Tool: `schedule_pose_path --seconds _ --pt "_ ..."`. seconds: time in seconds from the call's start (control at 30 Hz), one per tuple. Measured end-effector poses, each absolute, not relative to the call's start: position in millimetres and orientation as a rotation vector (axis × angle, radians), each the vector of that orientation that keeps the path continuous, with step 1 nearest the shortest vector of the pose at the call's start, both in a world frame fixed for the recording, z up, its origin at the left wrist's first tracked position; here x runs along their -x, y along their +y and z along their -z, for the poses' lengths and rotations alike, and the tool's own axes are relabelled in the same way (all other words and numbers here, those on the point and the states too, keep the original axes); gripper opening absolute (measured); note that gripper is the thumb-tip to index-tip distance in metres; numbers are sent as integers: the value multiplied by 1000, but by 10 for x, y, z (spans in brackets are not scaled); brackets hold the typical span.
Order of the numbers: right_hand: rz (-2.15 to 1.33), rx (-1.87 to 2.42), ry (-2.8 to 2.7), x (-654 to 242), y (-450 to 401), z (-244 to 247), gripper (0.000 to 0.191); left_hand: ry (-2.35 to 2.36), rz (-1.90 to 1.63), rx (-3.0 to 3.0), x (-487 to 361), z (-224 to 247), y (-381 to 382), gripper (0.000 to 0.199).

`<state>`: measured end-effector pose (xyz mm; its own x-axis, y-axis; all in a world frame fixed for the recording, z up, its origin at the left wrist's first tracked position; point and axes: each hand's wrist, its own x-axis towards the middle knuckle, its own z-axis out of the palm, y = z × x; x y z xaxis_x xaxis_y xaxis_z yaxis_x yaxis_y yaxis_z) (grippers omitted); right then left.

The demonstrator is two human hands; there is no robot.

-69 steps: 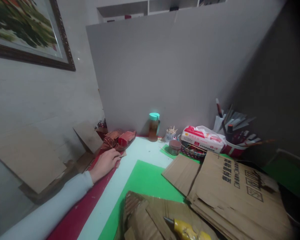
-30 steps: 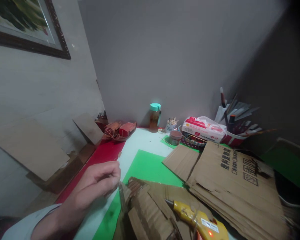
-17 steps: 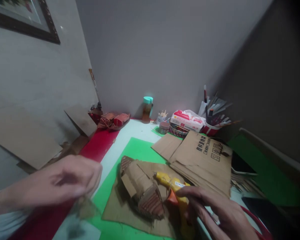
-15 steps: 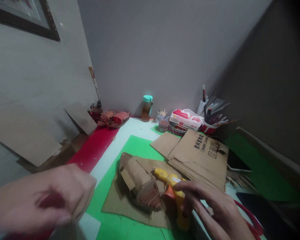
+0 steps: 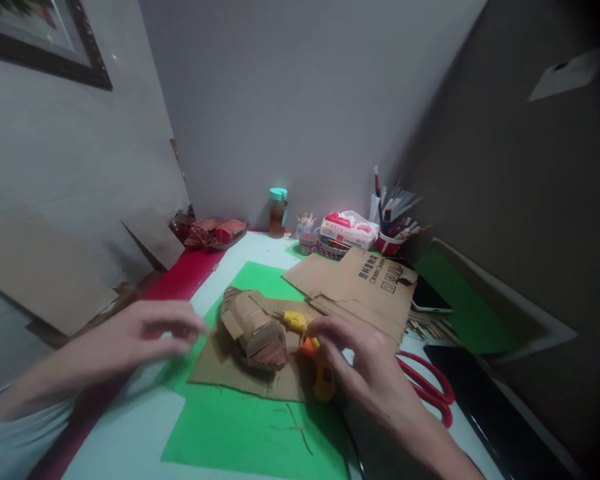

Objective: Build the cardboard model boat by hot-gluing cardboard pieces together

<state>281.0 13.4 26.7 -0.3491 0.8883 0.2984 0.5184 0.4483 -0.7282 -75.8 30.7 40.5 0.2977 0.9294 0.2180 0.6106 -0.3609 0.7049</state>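
A cardboard model (image 5: 253,327) with a ridged, rounded base rests on a flat cardboard piece (image 5: 215,365) over green sheets (image 5: 250,427). Just right of it lies a yellow glue gun (image 5: 324,377) with an orange trigger, its nozzle pointing at the model. My right hand (image 5: 355,353) is over the glue gun's right side, fingers bent and apart; whether a fingertip touches the gun is unclear. Left of the model, my left hand (image 5: 167,330) hovers with thumb and fingers apart and nothing between them.
Red-handled scissors (image 5: 433,387) and a black flat object (image 5: 480,400) lie at the right. Stacked cardboard (image 5: 365,287) is behind the glue gun. Farther back stand a bottle (image 5: 277,213), a tissue pack (image 5: 349,230) and a pen cup (image 5: 390,245). Red rolled pieces (image 5: 230,231) sit at the back left.
My left hand has opened from a closed shape and moved right. My right hand has shifted up and left in view. The whole view has turned, showing more of the right side.
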Motion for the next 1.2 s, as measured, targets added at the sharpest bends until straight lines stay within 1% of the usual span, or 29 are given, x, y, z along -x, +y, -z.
schedule_pose_path --seconds 0.03,0.13,0.17,0.2,0.27,0.4,0.53,0.63,0.7,0.87,0.93,1.0,1.03,1.2 --pt "-704 1178 -2029 -2800 124 -266 23 1420 -818 -2057 693 -360 425 24" --pt "-738 1177 -2069 -2750 88 -252 16 1479 -802 -2035 594 -167 714 68" --pt "-744 1176 -2076 -2727 75 -245 17 1469 -789 -2038 580 -101 776 78" --pt "-743 1179 -2082 -2701 63 -238 23 1443 -772 -2043 567 -40 817 85" --pt "-723 1212 -2116 -2649 42 -225 37 1385 -743 -2035 535 54 851 90" --pt "-679 1235 -2226 -2569 31 -190 43 1291 -730 -1991 453 126 823 90" --pt "-596 1197 -2281 -2539 59 -130 56 1280 -773 -1933 397 124 785 86" --pt "-548 1179 -2296 -2545 69 -88 51 1304 -837 -1854 348 93 741 83" --pt "-520 1133 -2264 -2555 71 -53 47 1297 -908 -1771 309 66 710 87" --pt "-305 907 -2040 -2592 97 45 33 1156 -1089 -1504 232 33 672 109" --pt "-239 864 -2022 -2619 109 36 30 1060 -1149 -1435 198 4 653 117" --pt "-186 833 -2073 -2652 114 -7 34 966 -1183 -1395 144 -55 604 115" --pt "-170 823 -2095 -2667 114 -33 36 914 -1176 -1355 110 -92 566 109" --pt "-211 765 -2107 -2688 115 -101 41 677 -1065 -961 -32 -178 361 60"
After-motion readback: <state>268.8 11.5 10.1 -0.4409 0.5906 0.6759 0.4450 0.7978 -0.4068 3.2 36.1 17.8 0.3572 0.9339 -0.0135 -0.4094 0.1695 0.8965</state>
